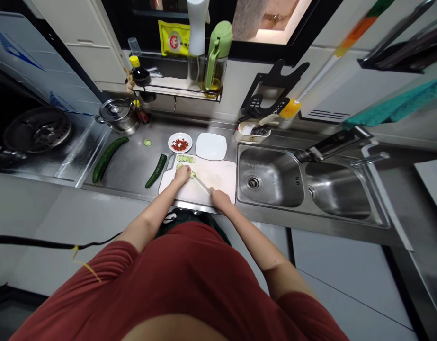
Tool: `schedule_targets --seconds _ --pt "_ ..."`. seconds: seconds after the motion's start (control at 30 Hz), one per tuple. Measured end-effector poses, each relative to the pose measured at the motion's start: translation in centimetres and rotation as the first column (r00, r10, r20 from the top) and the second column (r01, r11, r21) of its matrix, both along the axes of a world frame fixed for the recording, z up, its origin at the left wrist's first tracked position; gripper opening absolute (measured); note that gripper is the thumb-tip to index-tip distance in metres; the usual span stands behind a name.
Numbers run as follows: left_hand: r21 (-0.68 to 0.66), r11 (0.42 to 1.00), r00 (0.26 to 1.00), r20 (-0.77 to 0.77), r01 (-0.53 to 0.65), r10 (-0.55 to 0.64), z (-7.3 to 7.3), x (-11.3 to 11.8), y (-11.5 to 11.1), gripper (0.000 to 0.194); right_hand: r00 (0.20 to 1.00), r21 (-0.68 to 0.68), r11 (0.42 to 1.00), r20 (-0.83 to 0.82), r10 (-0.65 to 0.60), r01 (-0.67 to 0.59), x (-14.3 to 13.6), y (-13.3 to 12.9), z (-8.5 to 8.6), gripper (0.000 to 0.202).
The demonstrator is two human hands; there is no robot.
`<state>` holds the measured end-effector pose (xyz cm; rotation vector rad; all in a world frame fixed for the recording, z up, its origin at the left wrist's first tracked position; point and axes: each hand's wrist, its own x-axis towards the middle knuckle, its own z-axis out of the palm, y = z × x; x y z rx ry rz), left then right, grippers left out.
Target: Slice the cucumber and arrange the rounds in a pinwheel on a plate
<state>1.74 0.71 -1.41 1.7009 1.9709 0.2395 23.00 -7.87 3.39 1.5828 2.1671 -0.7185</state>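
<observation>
A white cutting board (218, 177) lies on the steel counter, with a row of pale green cucumber slices (186, 159) along its upper left. My right hand (221, 200) is closed round the handle of a knife (201, 183), whose blade points up and left. At the blade's tip lies a single round slice (192, 175). My left hand (182, 175) rests on the board just left of that slice, its fingers curled together; what they hold, if anything, is hidden. Another slice (179, 166) shows just above my left hand.
Left of the board lie a cut cucumber (156, 171) and a whole one (108, 158). Behind it stand a plate of red pieces (180, 142) and a white square plate (211, 146). A double sink (275, 173) is on the right, a lidded pot (119, 116) at the back left.
</observation>
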Motion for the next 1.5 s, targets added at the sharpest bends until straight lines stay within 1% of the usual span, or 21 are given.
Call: schedule_targets --seconds 0.2,0.33,0.43,0.63,0.73,0.83,1.07,1.2,1.37,1.5 --pt "0.024 0.997 0.996 -0.040 0.075 -0.074 -0.1 0.2 -0.3 0.013 1.000 0.000 1.000 0.005 -0.001 0.001 0.0 0.0 0.0 0.032" --pt "0.023 0.997 0.997 -0.039 0.073 -0.072 0.1 0.3 -0.3 0.010 1.000 -0.010 1.000 0.010 0.001 0.000 0.0 0.1 0.2 0.032" --pt "0.030 0.997 0.998 -0.007 0.065 -0.065 0.3 0.4 -0.4 0.009 1.000 -0.003 1.000 0.015 0.000 0.000 0.0 -0.1 0.3 0.031" --pt "0.018 0.999 0.992 0.122 -0.036 0.033 -0.1 -0.1 -0.8 0.008 1.000 0.079 0.997 0.020 -0.002 0.001 0.5 -0.7 -0.1 0.028" --pt "0.020 0.997 0.979 0.195 -0.071 0.066 -0.4 -0.7 -0.8 0.008 1.000 0.073 0.997 0.015 -0.014 0.013 0.8 -1.0 -0.1 0.029" --pt "0.024 0.993 0.969 0.223 -0.115 0.107 -0.6 -1.4 -0.6 0.010 1.000 0.059 0.998 0.007 -0.024 0.024 1.0 -1.2 0.1 0.029" --pt "0.022 0.977 0.952 0.229 -0.212 0.201 -0.6 -3.6 -0.1 0.015 0.999 0.069 0.996 0.010 -0.052 0.052 1.1 -1.1 0.2 0.030" --pt "0.017 0.964 0.946 0.199 -0.264 0.256 -0.3 -4.8 -0.1 0.016 0.997 0.063 0.996 0.022 -0.070 0.069 1.1 -1.0 0.3 0.030" --pt "0.026 0.956 0.948 0.139 -0.292 0.285 -0.1 -6.0 -0.4 0.015 0.996 0.056 0.995 0.031 -0.079 0.078 1.2 -0.9 0.2 0.031" --pt "0.019 0.954 0.949 0.103 -0.301 0.297 -0.2 -6.4 -0.4 0.014 0.997 0.060 0.995 0.027 -0.079 0.077 1.3 -0.9 -0.1 0.030"
